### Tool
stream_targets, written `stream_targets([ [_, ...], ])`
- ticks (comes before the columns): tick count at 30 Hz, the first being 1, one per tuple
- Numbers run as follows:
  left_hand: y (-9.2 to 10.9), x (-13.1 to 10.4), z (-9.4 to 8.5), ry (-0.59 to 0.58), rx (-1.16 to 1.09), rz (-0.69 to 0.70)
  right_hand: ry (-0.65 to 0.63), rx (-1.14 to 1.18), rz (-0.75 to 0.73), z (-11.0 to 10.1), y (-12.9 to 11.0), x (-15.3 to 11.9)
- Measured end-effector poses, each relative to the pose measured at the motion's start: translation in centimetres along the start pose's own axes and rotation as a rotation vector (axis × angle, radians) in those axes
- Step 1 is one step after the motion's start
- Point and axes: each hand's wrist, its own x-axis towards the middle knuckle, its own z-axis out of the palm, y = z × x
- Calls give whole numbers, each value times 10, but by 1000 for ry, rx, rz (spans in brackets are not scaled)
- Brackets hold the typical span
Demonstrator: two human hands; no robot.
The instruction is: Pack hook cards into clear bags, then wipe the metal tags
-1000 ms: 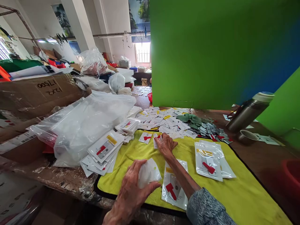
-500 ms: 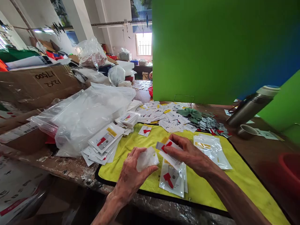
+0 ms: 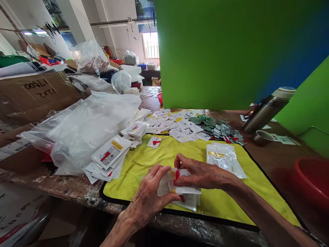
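Observation:
My left hand (image 3: 151,190) grips a small clear plastic bag (image 3: 163,187), thumb below and fingers above. Pinched in my right hand (image 3: 197,173) is a white printed card (image 3: 189,189) with a red piece on it. The card's left end meets the bag's mouth and looks partly inside it; fingers hide the exact depth. Beneath both hands lie filled clear packets (image 3: 189,201) on a yellow cloth (image 3: 138,171). A single card with a red piece (image 3: 154,141) rests farther up the cloth.
Stacked packets (image 3: 110,154) and a large plastic bag (image 3: 95,120) lie left. Loose cards (image 3: 180,123), a green cloth (image 3: 203,120) and grey pieces (image 3: 228,132) are behind. More packets (image 3: 223,157), a steel flask (image 3: 267,111), a cup (image 3: 262,137) and a red basin (image 3: 312,181) stand right.
My right hand has moved left and slightly down, bringing the card from beside the bag to its mouth. My left hand keeps its hold on the bag. The whole view has shifted slightly.

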Motion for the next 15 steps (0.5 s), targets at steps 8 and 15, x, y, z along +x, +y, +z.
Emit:
stream_targets([
  [8, 3, 7, 0, 44, -95, -64, 213, 438, 45, 2, 12, -8],
  [15, 2, 6, 5, 73, -158, -79, 429, 328, -65, 27, 6, 0],
])
